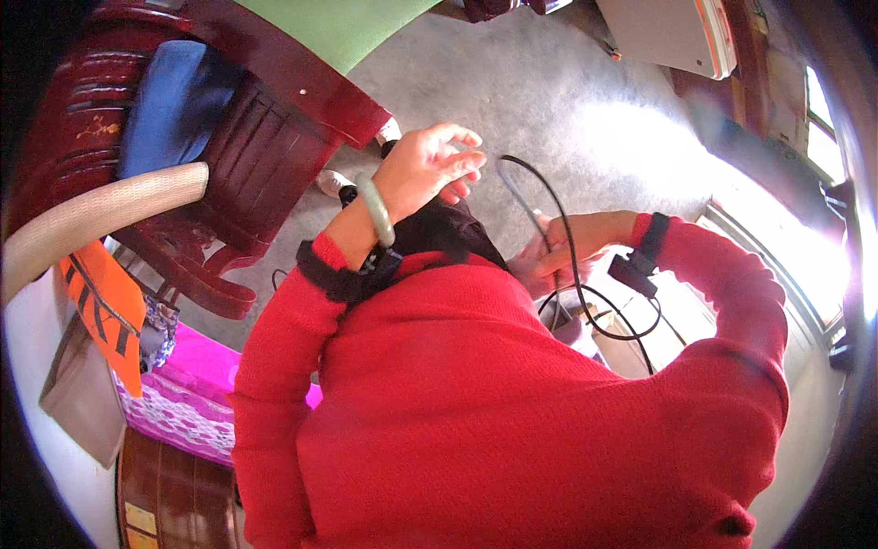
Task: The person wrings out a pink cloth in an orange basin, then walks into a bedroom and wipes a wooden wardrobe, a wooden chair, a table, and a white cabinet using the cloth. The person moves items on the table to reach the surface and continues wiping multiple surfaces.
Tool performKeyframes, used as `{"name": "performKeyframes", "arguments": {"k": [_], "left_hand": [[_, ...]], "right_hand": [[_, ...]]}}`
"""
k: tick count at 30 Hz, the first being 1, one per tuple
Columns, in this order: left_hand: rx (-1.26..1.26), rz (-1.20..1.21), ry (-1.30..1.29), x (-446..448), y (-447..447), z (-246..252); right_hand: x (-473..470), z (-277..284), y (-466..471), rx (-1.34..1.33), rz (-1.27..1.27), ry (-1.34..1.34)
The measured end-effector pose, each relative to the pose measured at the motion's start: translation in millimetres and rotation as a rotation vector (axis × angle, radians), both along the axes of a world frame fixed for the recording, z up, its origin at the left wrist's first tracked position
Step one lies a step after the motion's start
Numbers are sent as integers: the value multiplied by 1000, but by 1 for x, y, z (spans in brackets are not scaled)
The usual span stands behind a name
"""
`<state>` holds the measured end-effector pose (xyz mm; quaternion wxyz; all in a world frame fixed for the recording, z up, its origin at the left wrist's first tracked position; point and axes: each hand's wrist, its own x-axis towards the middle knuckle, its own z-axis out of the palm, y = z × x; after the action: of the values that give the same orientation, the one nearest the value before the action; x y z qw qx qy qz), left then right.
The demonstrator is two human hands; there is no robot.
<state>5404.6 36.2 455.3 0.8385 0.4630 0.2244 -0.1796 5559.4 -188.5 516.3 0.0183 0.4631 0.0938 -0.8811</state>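
Observation:
My left hand (442, 163) is raised in front of my body, fingers curled and apart, with nothing seen in it. A pale stone bangle (376, 211) circles that wrist, above a black strap with a small dark device (381, 262). My right hand (559, 248), partly blurred, is closed around a black cable (564, 223) at my right side. The cable arches up in a loop close to the left fingertips, apart from them. Below the right hand it coils and hangs down. Another black device (632, 273) is strapped to my right wrist.
A dark red wooden armchair (267, 147) with blue cloth (168, 103) stands at left, beside a green surface (336, 27). A woven beige roll (110, 216), an orange bag (110, 309) and pink fabric (199, 370) lie nearer. Strong light falls on the concrete floor (439, 82).

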Motion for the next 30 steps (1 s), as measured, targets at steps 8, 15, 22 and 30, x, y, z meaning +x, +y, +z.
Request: {"name": "performKeyframes", "arguments": {"k": [8, 15, 22, 30], "left_hand": [[404, 173, 392, -229, 27, -12], [359, 88, 766, -390, -64, 23], [275, 623, 729, -306, -17, -12], [250, 731, 274, -175, 19, -78]], "right_hand": [[106, -14, -27, -84, 45, -447], [150, -50, 17, 176, -10, -757], [145, -130, 132, 468, 140, -562], [58, -221, 256, 673, 559, -301]]}}
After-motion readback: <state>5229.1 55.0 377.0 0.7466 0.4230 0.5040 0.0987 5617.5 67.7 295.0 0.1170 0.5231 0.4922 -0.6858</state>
